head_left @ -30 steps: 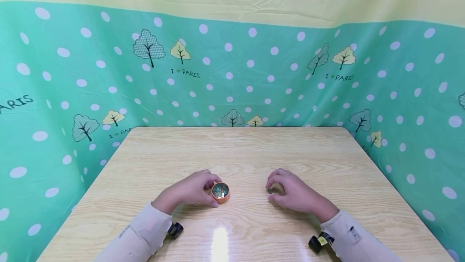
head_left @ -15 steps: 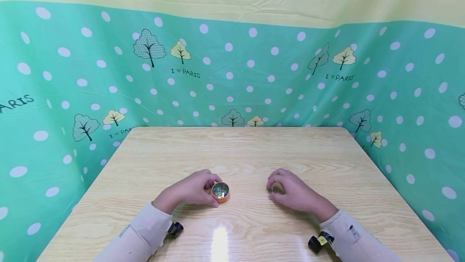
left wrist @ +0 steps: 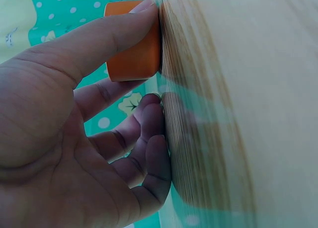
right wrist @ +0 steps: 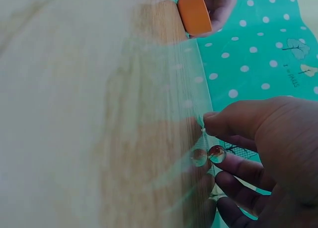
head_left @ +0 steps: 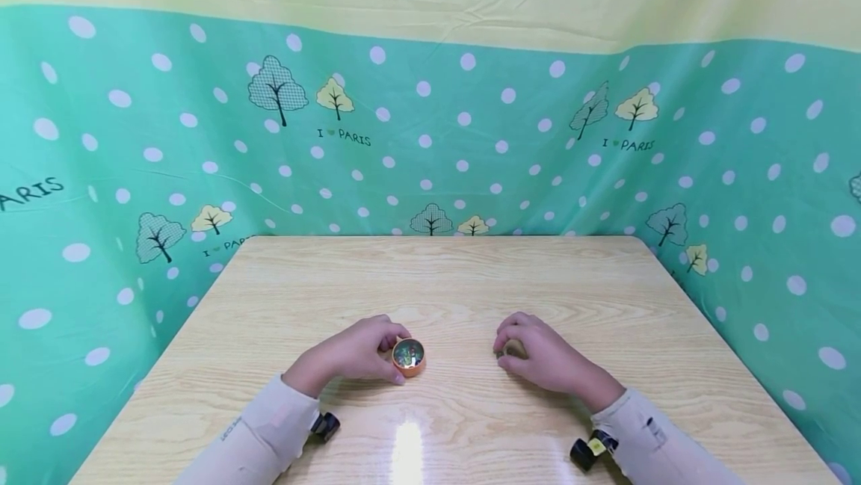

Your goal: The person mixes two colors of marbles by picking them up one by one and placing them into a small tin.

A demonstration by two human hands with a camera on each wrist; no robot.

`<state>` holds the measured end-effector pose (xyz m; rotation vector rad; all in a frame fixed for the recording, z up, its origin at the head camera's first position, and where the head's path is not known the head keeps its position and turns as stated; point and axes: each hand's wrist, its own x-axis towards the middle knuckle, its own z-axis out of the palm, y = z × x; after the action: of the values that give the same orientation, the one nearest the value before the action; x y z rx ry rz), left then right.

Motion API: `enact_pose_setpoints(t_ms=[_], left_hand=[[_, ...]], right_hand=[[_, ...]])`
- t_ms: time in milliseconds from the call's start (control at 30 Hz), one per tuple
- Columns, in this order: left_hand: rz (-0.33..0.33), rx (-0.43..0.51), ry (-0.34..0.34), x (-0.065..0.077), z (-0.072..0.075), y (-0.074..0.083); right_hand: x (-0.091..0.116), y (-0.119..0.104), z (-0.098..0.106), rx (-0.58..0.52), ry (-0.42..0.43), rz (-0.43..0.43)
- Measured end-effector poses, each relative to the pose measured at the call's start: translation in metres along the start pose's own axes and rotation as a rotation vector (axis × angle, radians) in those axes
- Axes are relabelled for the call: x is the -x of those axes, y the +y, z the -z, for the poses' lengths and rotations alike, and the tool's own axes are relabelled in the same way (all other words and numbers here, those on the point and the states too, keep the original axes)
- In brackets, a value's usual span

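Note:
My left hand (head_left: 359, 349) holds a small orange cup (head_left: 408, 358) upright on the table, thumb and fingers around its wall. Shiny green and reddish bits show inside the cup; their kind is too small to tell. To the right, my right hand (head_left: 541, 354) rests at the table with fingers curled around a clear glass marble (right wrist: 217, 154). The marble has a reddish swirl and sits beside the fingers in the right wrist view, below the thumb (right wrist: 233, 119). Thumb and fingertips close in on it in the head view and partly hide it.
A glossy wood-grain table (head_left: 437, 276) reflects light near its front edge. Green dotted cloth (head_left: 464, 149) hangs around its back and sides. Black wrist cameras sit under both sleeves, the left camera (head_left: 326, 426) and the right camera (head_left: 584, 454).
The right thumb and fingertips have drawn slightly closer around the marble, which is less visible now. Left hand and orange cup have stayed in place.

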<state>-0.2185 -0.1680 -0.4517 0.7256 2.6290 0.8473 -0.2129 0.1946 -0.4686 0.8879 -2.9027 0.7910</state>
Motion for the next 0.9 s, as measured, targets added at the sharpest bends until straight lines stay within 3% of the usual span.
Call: enact_pose_setpoints(t_ms=[433, 900], left_hand=[[-0.029, -0.028, 0.01, 0.002, 0.001, -0.001], [-0.011, -0.014, 0.005, 0.002, 0.001, -0.001]], right_hand=[[-0.001, -0.005, 0.0, -0.015, -0.003, 0.009], [-0.008, -0.016, 0.002, -0.01, 0.005, 0.025]])
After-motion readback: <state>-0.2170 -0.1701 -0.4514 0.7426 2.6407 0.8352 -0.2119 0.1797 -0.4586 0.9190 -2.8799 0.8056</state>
